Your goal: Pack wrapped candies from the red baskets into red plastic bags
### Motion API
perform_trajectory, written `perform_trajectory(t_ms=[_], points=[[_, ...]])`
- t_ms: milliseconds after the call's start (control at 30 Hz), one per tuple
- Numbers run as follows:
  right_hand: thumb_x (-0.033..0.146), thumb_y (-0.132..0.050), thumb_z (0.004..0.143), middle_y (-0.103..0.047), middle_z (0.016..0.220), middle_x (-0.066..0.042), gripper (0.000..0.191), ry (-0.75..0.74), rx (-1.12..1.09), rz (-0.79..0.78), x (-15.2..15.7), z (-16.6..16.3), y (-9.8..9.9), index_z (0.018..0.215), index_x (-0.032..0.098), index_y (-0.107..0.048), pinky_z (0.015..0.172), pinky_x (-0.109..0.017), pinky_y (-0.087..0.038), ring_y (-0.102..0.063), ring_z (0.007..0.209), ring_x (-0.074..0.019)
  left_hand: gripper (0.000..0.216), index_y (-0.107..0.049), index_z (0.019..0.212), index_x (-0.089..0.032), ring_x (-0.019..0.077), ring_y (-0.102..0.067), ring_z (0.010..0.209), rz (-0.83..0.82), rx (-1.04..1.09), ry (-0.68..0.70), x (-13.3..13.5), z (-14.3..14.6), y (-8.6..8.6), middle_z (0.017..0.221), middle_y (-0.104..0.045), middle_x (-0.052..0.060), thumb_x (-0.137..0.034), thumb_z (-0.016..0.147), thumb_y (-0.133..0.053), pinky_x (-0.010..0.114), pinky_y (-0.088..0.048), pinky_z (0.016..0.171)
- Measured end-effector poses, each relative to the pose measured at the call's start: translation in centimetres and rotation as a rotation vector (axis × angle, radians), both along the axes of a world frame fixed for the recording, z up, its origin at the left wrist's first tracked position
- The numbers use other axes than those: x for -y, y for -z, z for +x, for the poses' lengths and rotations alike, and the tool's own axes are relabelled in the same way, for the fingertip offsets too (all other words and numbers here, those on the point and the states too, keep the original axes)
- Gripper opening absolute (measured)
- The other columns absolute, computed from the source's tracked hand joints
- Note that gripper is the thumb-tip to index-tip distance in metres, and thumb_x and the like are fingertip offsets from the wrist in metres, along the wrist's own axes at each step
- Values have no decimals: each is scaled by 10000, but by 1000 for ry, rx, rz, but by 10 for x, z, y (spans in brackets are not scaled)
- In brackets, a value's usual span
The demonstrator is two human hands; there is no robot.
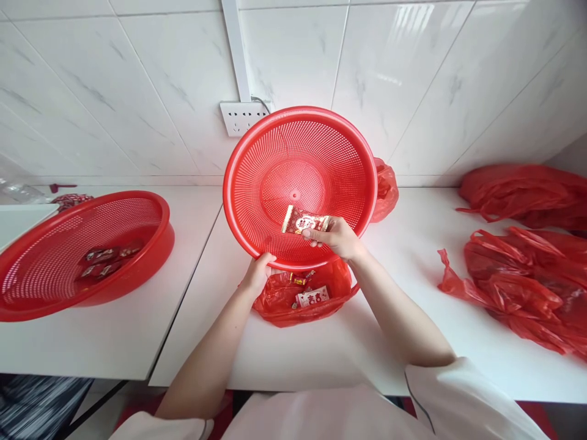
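Note:
My left hand point(258, 276) is closed on the near rim of a red plastic mesh basket point(300, 116), which is tilted so that its inside faces me. A red and gold wrapped packet point(302, 221) is pinched in my right hand point(337, 237), in front of the basket's inner wall. Directly below the basket, an open red plastic bag point(293, 318) rests on the table. In the bag lie a white and red packet point(313, 297) and a small yellow wrapped candy point(298, 279). The basket's lower rim partly covers the bag.
To the left, another red mesh basket point(158, 244) holds several dark red packets point(107, 260). Red plastic bags point(518, 281) are heaped at the right, with another red bag point(385, 190) behind the tilted basket. A power socket point(241, 117) is on the tiled wall.

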State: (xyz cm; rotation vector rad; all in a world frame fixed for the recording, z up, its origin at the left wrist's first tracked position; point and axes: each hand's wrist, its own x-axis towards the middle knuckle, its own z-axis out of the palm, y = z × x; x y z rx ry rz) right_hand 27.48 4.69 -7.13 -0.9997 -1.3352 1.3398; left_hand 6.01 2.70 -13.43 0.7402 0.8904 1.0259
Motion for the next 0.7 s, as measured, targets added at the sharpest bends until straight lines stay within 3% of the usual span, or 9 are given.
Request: perform_trajectory(t_ms=[133,300,400,567,700], points=[[402,-832,604,-632,681,-10,397,-27,8,9,0,-3,3,817,134,-631,521,-253,-453,-551,547,-107,356,-655,1097,-110,306,-646,1079,56,11,30,2,2,-3,1131,-698,138,-276,790,-585,468,-539,889],[339,-799,635,-559,674,41,373,19,57,84,-6,-15,24,870,165,-568,532,-240,-443,-494,564,-96,422,-637,1200,-147,310,-615,1147,95,29,65,8,9,-11,1228,-663,137,-404,871,-576,442,-551,886],[337,-743,704,-601,724,20,299,25,164,120,-5,-23,34,889,162,-587,585,-243,-447,-530,621,-111,413,-637,1208,-174,308,-609,1159,106,21,67,9,11,-9,1231,-665,118,-411,877,-573,434,-559,873],[359,-718,755,-686,833,-30,302,-154,167,82,-1,-22,34,949,146,-629,676,-274,-496,-621,720,-154,418,-630,1216,-190,318,-610,1154,117,-31,11,8,11,-2,1237,-661,115,-391,850,-607,433,-571,838],[401,-722,768,-714,975,-64,376,-340,151,30,0,-15,28,1035,142,-667,755,-293,-510,-653,835,-181,370,-654,1131,-171,316,-659,1061,89,-75,-77,8,11,-1,1127,-707,109,-371,821,-620,446,-574,810]])
